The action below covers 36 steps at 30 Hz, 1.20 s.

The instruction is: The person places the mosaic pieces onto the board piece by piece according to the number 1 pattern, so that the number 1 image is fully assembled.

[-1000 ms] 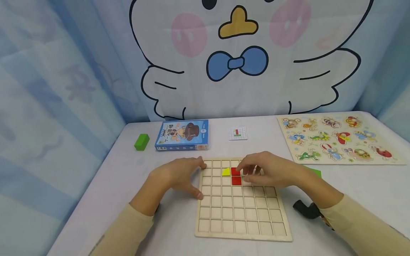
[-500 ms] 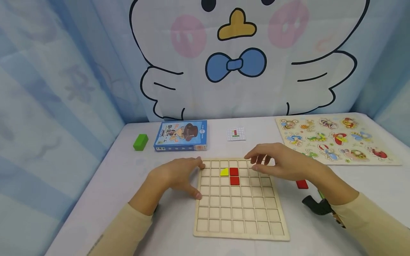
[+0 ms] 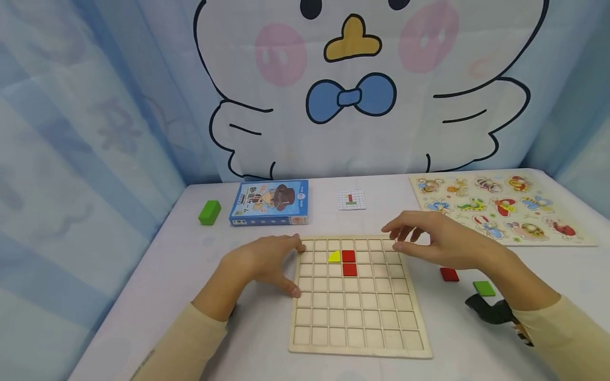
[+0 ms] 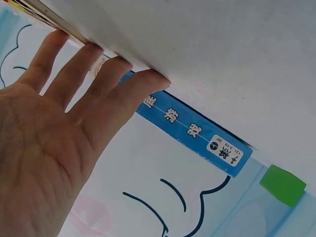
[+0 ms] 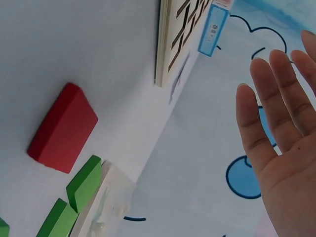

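A wooden grid board [image 3: 362, 318] lies on the white table. Two red square tiles [image 3: 350, 270] sit in its upper cells, one behind the other, and a yellow piece [image 3: 334, 257] with a slanted side is left of the far one. My left hand [image 3: 259, 262] rests at the board's left edge, thumb and fingers spread. Over the board's far right corner hovers my right hand [image 3: 433, 241], fingers loosely bent and nothing held; its palm looks bare in the right wrist view. Right of the board lie a loose red tile [image 3: 449, 274] and a green tile [image 3: 484, 288].
Behind the board are a blue box [image 3: 269, 202], a small pattern card [image 3: 351, 200] and a green block [image 3: 209, 212]. An insect puzzle board [image 3: 505, 206] covers the back right. More green tiles [image 5: 57, 219] show in the right wrist view. A patterned curtain closes the back.
My right hand has drawn away from the red tiles toward the board's right edge, uncovering the loose red and green tiles. My left hand stays at the board's left edge.
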Tool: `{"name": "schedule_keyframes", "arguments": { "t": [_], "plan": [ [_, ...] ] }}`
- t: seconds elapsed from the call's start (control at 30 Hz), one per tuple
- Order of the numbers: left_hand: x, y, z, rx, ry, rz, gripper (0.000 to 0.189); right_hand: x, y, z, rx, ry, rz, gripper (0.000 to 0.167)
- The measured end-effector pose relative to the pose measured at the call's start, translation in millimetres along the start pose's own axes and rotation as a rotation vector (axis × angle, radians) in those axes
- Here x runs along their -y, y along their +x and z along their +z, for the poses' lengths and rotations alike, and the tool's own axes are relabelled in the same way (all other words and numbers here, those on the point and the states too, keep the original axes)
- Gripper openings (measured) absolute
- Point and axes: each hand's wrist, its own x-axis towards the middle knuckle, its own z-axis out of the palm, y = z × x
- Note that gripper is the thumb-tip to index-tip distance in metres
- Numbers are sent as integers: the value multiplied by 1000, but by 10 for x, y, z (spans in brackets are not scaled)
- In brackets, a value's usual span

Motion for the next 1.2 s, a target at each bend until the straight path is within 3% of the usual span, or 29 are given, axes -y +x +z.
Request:
{"name": "schedule_keyframes", "arguments": {
  "t": [0.73,1.2],
  "plan": [
    [13,-9,-1,-3,-1,5,92,-181,-394,-104,-23,-21,114,33],
    [7,-15,-3,-1,15,3,94,-348,-609,-110,-47,-15,101,36]
  ]
}}
